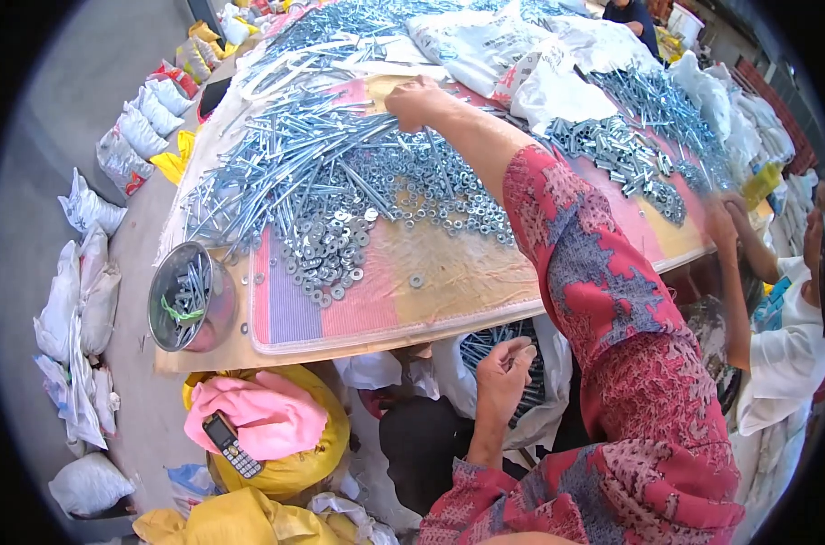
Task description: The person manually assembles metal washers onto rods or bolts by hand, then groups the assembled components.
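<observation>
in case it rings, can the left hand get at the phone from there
Probably yes: the phone lies uncovered on the pink cloth, off to the left of the left hand. The black shape between them seems low enough to reach over, though depth is hard to judge.

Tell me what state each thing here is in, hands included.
Bolt heap, loose, jumbled.
Washers, loose, piled.
White sack, open, bolts inside.
Metal bowl, uncovered, partly filled.
Yellow sack, bulging.
Pink cloth, crumpled.
Phone, keypad facing up.
Right hand, at the bolt heap, grip unclear.
Left hand, fingers curled, over the white sack.
</observation>
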### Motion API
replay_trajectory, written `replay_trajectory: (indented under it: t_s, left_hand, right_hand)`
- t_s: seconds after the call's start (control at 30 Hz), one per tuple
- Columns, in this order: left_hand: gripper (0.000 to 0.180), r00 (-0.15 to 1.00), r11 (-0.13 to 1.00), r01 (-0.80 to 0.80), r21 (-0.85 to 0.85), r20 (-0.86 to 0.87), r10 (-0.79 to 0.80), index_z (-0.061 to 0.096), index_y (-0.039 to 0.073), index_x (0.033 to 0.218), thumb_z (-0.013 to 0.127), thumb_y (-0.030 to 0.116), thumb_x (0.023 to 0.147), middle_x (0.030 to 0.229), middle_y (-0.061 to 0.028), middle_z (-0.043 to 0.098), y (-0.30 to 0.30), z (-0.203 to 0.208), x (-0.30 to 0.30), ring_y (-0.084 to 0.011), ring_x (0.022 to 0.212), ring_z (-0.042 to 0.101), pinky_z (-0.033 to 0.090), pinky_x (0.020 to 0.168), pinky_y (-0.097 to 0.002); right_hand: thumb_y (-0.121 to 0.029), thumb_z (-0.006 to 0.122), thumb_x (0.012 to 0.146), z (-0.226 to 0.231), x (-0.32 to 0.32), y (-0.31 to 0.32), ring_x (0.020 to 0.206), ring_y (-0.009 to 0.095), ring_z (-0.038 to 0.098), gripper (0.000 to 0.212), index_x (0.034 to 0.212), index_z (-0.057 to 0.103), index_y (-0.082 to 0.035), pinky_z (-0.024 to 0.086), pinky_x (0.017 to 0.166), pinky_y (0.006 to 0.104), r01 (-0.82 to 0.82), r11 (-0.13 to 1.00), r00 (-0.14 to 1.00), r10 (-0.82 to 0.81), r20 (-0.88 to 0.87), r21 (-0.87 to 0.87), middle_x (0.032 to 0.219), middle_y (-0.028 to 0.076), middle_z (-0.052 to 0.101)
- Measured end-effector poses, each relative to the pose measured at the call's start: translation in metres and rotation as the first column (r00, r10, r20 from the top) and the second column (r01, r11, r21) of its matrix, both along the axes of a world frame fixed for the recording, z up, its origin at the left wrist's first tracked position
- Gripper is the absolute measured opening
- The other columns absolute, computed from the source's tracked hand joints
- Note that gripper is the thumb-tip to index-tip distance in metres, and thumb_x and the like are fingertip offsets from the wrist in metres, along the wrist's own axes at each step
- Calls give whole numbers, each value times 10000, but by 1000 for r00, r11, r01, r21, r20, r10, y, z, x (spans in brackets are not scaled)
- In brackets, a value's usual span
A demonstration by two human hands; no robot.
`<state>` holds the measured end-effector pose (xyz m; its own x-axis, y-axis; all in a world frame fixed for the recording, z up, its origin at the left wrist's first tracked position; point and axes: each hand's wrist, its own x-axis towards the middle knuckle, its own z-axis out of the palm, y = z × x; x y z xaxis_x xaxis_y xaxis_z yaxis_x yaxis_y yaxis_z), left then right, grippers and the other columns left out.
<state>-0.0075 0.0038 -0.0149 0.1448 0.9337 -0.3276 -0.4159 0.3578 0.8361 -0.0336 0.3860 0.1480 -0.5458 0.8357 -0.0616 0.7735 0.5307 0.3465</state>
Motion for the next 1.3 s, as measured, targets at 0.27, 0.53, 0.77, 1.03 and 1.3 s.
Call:
replay_trajectory:
  t_s: [0.27, 0.53, 0.77, 1.03, 1.3]
  left_hand:
    - [221, 994, 994, -89, 64, -52, 92, 640, -52, 1036, 648, 95, 870, 817, -50, 664, 3, -7, -2, -56, 553, 519, 427, 485, -198]
    - [235, 988, 992, 33, 120, -155, -14, 646, -46, 1017, 661, 122, 852, 819, -49, 651, -1, 4, 5, -67, 561, 525, 448, 510, -216]
    - [195, 972, 973, 3, 229, -230, 51, 650, -43, 1010, 637, 98, 876, 776, -61, 664, 18, 56, 27, -77, 548, 533, 433, 512, -216]
    - [343, 837, 812, -19, 584, -434, 332, 596, -28, 969, 750, 228, 801, 885, -20, 595, 157, 93, 91, -61, 785, 522, 410, 664, -209]
    - [226, 885, 799, -185, 572, -256, 388, 608, 3, 912, 735, 167, 822, 836, -40, 617, 196, 61, 149, -103, 723, 574, 475, 630, -258]
  right_hand:
    - [-175, 597, 685, -9, 83, -7, 909, 298, 668, 283, 924, 698, -61, 519, 747, 424, 178, 975, 927, -122, -354, 130, 947, 150, 691]
    - [-225, 578, 716, -49, 149, -46, 874, 377, 656, 300, 938, 646, -34, 506, 739, 483, 413, 906, 661, -229, -715, 92, 888, 229, 668]
    - [-262, 593, 795, -45, 186, -106, 769, 393, 654, 251, 908, 583, -39, 489, 655, 509, 350, 922, 516, -39, -856, 168, 780, 222, 654]
    - [-248, 620, 772, -82, 224, -174, 663, 388, 614, 224, 899, 533, -86, 452, 608, 459, 227, 919, 264, 259, -929, 321, 674, 165, 606]
    - [-175, 630, 746, -118, 267, -193, 865, 378, 592, 352, 1028, 461, -50, 446, 764, 458, 90, 990, 247, 86, -965, 111, 909, 191, 603]
